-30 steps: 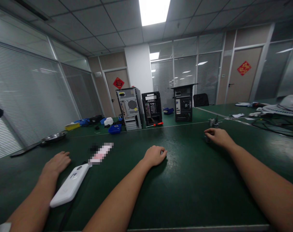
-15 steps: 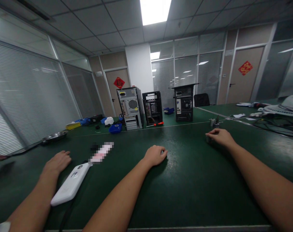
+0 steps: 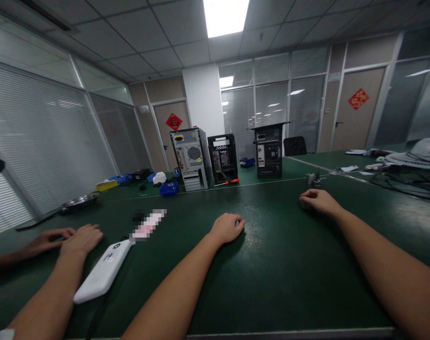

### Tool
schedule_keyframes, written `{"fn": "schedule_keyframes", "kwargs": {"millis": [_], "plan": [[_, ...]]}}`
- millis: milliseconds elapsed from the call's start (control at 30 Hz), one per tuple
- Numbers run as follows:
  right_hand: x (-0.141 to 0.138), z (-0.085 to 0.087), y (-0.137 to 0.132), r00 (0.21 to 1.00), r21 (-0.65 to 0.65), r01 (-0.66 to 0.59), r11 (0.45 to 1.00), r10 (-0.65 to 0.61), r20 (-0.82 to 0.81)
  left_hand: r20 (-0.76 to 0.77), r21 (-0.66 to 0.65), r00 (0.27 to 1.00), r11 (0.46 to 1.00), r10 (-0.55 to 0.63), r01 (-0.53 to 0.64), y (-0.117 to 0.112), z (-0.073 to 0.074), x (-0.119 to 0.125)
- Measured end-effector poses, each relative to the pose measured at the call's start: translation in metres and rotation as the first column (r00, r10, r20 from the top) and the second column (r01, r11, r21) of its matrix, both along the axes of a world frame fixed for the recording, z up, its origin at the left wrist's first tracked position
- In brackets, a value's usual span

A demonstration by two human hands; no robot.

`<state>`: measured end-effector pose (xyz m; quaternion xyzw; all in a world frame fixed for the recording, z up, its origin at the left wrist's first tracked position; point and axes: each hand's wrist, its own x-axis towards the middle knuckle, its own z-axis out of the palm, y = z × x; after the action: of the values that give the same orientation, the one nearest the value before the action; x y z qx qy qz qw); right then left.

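Fingertips of the right hand pinch a small grey part low at the table, presumably steadying it, near metal fittings; left hand rests curled, apparently bracing, its contents indeterminable.

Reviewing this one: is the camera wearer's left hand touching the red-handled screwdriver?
Apart. The head view plainly shows bare green tabletop between the left hand and the red-handled screwdriver, which lies farther back.
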<state>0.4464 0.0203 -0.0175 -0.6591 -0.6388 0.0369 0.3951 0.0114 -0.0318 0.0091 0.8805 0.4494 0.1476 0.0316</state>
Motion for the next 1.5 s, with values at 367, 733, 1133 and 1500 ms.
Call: {"fn": "schedule_keyframes", "kwargs": {"millis": [367,733,1133,1500], "plan": [[-0.012,0.005,-0.015,0.985,-0.165,-0.141,0.976,0.121,-0.122,0.007,0.001,1.000,1.000,-0.002,0.002,0.000,-0.001,0.001],[-0.057,0.008,-0.004,0.976,0.088,-0.142,0.986,0.124,0.182,-0.004,-0.005,1.000,1.000,0.009,-0.009,0.000,0.000,0.000],[-0.218,0.043,-0.063,0.642,-0.085,-0.704,0.705,0.683,0.349,0.018,-0.023,0.999,0.999,-0.029,0.030,-0.002,0.003,-0.001],[-0.219,0.032,-0.058,0.688,-0.070,-0.645,0.761,0.618,0.380,-0.014,-0.014,0.998,0.998,-0.056,0.056,-0.002,0.004,-0.001]]}}
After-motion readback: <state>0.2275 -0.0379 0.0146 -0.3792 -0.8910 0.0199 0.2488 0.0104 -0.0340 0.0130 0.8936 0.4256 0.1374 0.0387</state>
